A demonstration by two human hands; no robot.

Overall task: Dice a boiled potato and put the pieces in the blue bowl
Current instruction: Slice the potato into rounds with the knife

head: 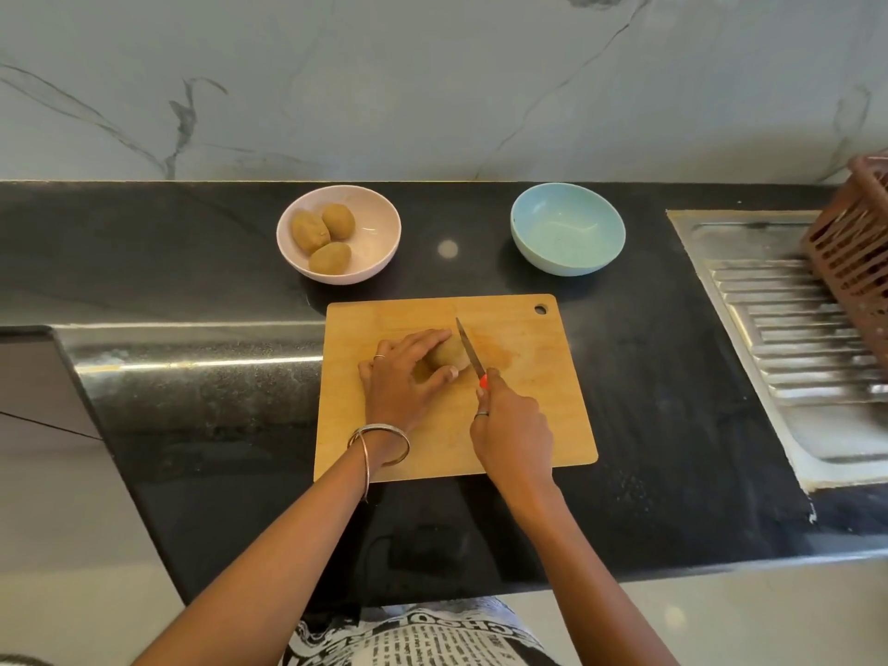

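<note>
A brown boiled potato [447, 355] lies on the wooden cutting board [528, 377]. My left hand [401, 377] grips it from the left, fingers curled over its top and thumb at its near side. My right hand [511, 432] holds a knife [470, 350] by its red handle. The blade lies against the potato's right end, tip pointing away from me. The blue bowl [568, 228] stands empty behind the board to the right.
A pink bowl [379, 223] with three whole potatoes stands behind the board to the left. A steel sink drainboard [788, 329] lies at the right, with a brown plastic basket [855, 252] over it. The black counter's front edge runs near my body.
</note>
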